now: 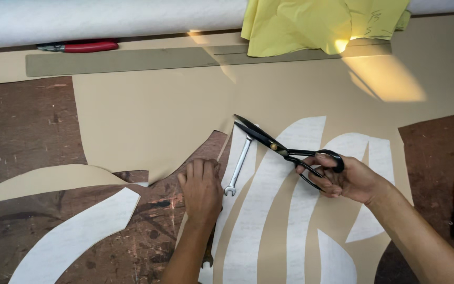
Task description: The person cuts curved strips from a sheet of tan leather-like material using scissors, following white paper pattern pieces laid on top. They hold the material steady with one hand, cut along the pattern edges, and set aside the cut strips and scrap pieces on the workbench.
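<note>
While right hand [350,181] grips scissors [274,144], left hand [202,189] presses flat on worn brown table [22,126].

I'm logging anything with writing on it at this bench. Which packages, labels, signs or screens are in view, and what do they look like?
No packages, signs or screens.
Yellow cloth: top centre, crumpled, faint handwritten marks near its right edge.

Table: worn dark-brown worktop [22,126], scratched and stained, filling the view.
Light: a warm bright patch [390,79] falls across the upper right.
Far edge: white roll [106,18] lying lengthwise.
</note>
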